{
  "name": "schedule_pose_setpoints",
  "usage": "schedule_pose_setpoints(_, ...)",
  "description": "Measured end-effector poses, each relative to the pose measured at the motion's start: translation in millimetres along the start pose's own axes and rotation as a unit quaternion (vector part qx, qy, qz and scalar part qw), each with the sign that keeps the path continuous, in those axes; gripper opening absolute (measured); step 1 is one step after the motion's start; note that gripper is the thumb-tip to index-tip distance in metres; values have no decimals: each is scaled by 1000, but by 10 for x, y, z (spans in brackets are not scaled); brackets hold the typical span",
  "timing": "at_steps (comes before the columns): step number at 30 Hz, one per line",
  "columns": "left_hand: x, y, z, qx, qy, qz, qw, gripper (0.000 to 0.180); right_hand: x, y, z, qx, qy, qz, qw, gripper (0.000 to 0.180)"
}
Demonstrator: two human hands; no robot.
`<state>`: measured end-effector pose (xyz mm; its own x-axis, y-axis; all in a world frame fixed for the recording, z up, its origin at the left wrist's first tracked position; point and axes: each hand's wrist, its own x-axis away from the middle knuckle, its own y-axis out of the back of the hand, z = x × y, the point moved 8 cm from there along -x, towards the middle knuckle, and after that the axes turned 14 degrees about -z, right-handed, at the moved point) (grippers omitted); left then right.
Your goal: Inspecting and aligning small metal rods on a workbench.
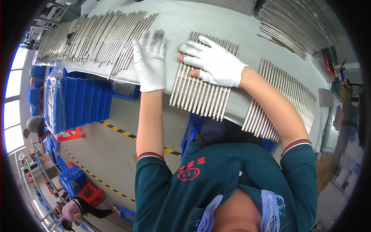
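Observation:
My left hand (150, 62), in a white glove, is turned palm up with its fingers stretched, and nothing lies in it. It is just right of a wide row of silver metal rods (100, 36), close to the row's nearest rods. In a white glove with two bare fingertips, my right hand (214, 63) lies flat over the upper part of a middle group of metal rods (201, 92), hiding some of them. These rods lie side by side, their lower ends jutting over the table edge. Under my right forearm is another row of metal rods (286, 96).
A pale cloth covers the table (174, 23). At the back right lie more rods (284, 38) and a plastic-wrapped stack (297, 19). Blue crates (87, 98) stand below the left side. Two people, one in a pink top (71, 210), are farther off at left.

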<state>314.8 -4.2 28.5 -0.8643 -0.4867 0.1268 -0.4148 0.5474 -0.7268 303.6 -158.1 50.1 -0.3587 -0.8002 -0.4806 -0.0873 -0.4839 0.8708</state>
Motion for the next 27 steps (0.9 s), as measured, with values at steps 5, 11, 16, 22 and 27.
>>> schedule_pose_setpoints(5, -5, 17, 1, 2, 11, 0, 1000, 56, 17, 40, 9, 0, -1, 6, 1000, 55)
schedule_pose_setpoints(11, -27, 9, 15, 8, 15, 5, 1000, 54, 171, 129, -29, 0, -9, 16, 1000, 56)
schedule_pose_setpoints(16, -34, 29, 1, 4, 4, 0, 1000, 54, 201, 132, -36, -4, -12, 23, 1000, 55)
schedule_pose_setpoints(22, -18, 11, 5, 12, 5, 3, 1000, 56, 203, 123, -40, 4, -5, 23, 1000, 55)
schedule_pose_setpoints(27, -6, 17, -2, 2, 3, -1, 1000, 56, 171, 140, 21, 12, 7, 21, 1000, 53)
